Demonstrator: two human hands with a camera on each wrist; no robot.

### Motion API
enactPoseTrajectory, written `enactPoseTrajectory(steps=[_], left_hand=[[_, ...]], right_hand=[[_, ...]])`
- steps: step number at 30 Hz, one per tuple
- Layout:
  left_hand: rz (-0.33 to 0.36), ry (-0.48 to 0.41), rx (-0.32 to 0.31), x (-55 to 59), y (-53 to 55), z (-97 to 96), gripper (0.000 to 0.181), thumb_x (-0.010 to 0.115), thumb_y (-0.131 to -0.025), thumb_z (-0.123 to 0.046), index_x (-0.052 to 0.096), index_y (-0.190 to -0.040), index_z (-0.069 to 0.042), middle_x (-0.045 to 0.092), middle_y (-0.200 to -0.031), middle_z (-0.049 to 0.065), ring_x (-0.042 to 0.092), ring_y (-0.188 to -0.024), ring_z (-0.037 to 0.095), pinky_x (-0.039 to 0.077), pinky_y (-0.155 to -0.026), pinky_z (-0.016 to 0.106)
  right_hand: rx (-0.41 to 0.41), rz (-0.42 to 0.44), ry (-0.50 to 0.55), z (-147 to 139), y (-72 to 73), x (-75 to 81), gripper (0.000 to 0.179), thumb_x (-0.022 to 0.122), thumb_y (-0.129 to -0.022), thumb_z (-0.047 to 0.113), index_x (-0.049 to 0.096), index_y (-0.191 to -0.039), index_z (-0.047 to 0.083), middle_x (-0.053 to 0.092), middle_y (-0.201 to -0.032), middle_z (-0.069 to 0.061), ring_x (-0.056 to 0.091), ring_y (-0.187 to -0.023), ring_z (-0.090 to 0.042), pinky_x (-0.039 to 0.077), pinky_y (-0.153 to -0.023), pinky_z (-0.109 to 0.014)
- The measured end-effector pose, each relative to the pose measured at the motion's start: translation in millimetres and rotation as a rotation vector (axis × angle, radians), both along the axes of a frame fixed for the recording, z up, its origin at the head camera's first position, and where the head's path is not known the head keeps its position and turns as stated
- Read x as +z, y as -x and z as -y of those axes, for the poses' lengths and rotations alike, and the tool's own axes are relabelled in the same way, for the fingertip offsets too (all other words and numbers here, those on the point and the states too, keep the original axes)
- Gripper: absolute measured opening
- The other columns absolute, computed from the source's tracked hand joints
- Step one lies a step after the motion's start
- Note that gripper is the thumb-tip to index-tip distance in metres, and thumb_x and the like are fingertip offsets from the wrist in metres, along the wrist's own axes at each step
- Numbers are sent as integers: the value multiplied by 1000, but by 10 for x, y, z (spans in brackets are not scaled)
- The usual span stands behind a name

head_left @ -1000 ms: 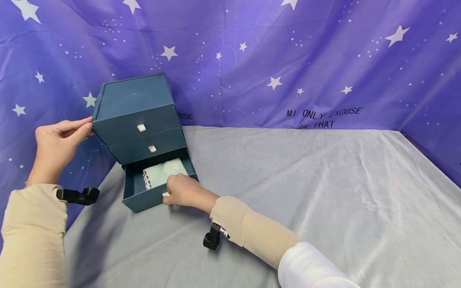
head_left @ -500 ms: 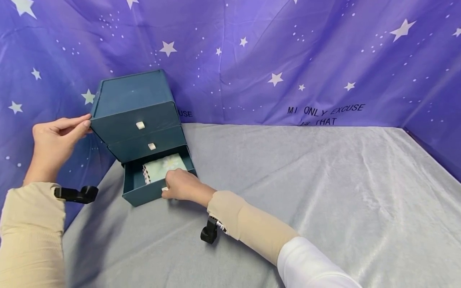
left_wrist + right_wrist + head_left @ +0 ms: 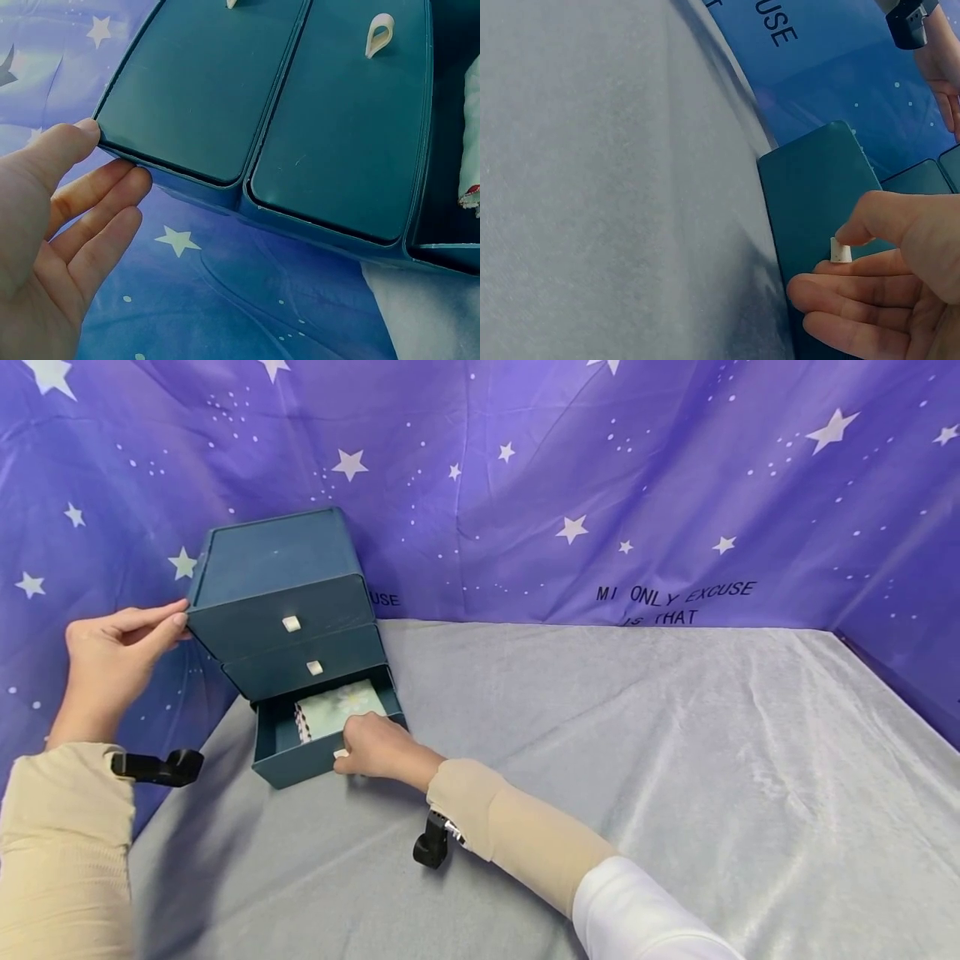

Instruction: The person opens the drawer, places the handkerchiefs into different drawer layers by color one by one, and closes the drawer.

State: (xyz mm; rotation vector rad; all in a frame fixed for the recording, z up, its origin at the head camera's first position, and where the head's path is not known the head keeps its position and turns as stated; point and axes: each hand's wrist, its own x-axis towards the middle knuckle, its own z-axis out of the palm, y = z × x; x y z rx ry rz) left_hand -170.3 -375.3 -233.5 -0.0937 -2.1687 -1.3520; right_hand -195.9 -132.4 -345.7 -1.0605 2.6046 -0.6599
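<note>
A dark teal three-drawer box (image 3: 277, 560) stands at the left, its bottom drawer (image 3: 296, 768) pulled out. In that drawer lies a folded pale green cloth (image 3: 326, 714) with a daisy print and a patterned edge. My right hand (image 3: 381, 747) pinches the white pull tab (image 3: 841, 251) on the drawer front between thumb and forefinger, the other fingers extended below it. With thumb and fingertips, my left hand (image 3: 112, 664) holds the upper left front corner of the box. The upper two drawers are closed, each with a white loop tab (image 3: 379, 35).
Grey velvety cloth (image 3: 637, 760) covers the table. Behind and to the left hangs a purple star-printed curtain (image 3: 487, 527), close to the box's back and side. Black wrist cameras (image 3: 159, 768) stick out from both sleeves.
The bottom drawer has slid slightly inward, the right hand moving along with its tab. The left hand keeps its hold on the box corner. The head view has shifted a little.
</note>
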Motion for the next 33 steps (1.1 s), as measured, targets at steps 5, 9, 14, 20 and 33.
enactPoseTrajectory(steps=[5, 9, 14, 20, 33], left_hand=[[14, 20, 2, -5, -4, 15, 27, 65, -83, 0, 65, -109, 5, 67, -82, -13, 64, -69, 0, 45, -68, 8], [32, 36, 33, -40, 10, 61, 29, 65, -83, -3, 65, -111, 2, 66, -84, -14, 64, -70, -1, 45, -68, 7], [45, 70, 71, -82, 34, 115, 30, 65, -84, -6, 64, -113, 0, 64, -85, -16, 63, -70, -3, 44, -67, 7], [31, 77, 62, -83, 51, 116, 30, 65, -84, -5, 64, -113, 1, 65, -84, -16, 63, -70, -3, 44, -67, 7], [40, 93, 56, -75, 67, 117, 30, 65, -84, -6, 64, -114, 1, 64, -86, -16, 63, -71, -3, 44, -68, 7]], right_hand=[[-1, -11, 2, 10, 20, -28, 50, 65, -81, 22, 33, -43, 15, 21, -40, 6, 16, -36, -6, 17, -37, -20], [-7, -11, -7, 25, 30, -47, 51, 65, -81, 23, 32, -43, 15, 20, -40, 6, 15, -36, -6, 17, -37, -20], [-3, -2, -21, 48, 38, -66, 51, 65, -82, 23, 32, -44, 15, 21, -40, 6, 16, -36, -7, 18, -36, -20], [-18, -27, -33, 68, 57, -73, 51, 66, -81, 25, 33, -44, 15, 25, -39, 6, 23, -35, -6, 22, -35, -22], [-48, -33, -76, 147, 124, -45, 51, 70, -80, 30, 33, -48, 15, 23, -43, 6, 24, -37, -7, 24, -37, -22]])
